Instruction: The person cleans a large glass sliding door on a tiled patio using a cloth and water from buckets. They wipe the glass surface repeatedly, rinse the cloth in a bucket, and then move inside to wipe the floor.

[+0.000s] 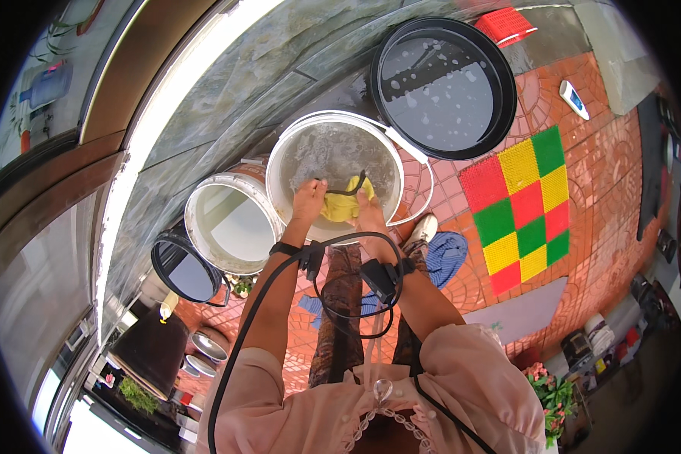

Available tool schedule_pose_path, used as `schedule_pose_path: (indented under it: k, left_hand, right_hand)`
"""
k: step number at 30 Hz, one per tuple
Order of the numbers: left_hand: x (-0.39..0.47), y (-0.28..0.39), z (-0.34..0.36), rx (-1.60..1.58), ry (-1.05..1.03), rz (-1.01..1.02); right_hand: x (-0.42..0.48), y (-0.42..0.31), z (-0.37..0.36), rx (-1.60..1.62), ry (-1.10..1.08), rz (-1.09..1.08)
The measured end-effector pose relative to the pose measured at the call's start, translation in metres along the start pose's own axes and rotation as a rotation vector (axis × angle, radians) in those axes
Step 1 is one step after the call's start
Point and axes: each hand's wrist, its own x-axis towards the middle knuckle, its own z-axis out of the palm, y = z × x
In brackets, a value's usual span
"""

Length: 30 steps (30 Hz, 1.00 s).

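Note:
My left hand [310,200] grips one end of a dark strip [346,192] on a yellow cloth [339,206]. On the cloth's right side, my right hand [370,207] is closed on the fabric, thumb on top. Both hands are over the near part of a large white plastic bucket [398,196] of cloudy, bubbly water. The cloth looks wet and bunched between them; whether its lower edge touches the water I cannot tell. A white handle [430,196] hangs at the bucket's right side.
A black round tub [509,108] of water stands beyond at the right. At the left are another white bucket [190,218] and a black bucket [156,255], both holding water. A checkered mat [516,210], white bottle [574,100] and red basket [502,26] lie right. Blue striped fabric [447,258] is near my feet.

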Motion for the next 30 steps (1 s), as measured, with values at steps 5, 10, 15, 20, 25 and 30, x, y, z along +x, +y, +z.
schedule_pose_path:
  k: [5,10,15,20,25,30]
  left_hand:
    - [-0.031,0.027,-0.028,0.104,-0.115,0.323]
    - [-0.046,0.059,-0.026,-0.108,-0.152,0.33]
    - [-0.048,0.053,-0.017,-0.074,0.058,0.465]
    - [-0.077,0.098,-0.016,-0.222,0.027,0.515]
    - [-0.088,0.105,-0.038,-0.645,-0.134,0.136]
    - [-0.106,0.093,-0.072,-0.154,-0.053,0.411]
  right_hand:
    - [-0.031,-0.083,0.01,0.487,0.04,0.278]
    - [-0.025,-0.082,0.0,0.314,0.006,0.293]
    - [-0.034,-0.106,-0.011,0.301,0.164,0.457]
    - [0.0,-0.039,-0.016,1.078,-0.26,0.574]
    - [-0.022,-0.076,-0.001,1.074,-0.356,0.452]
    - [-0.042,-0.088,-0.003,0.609,-0.029,0.46]
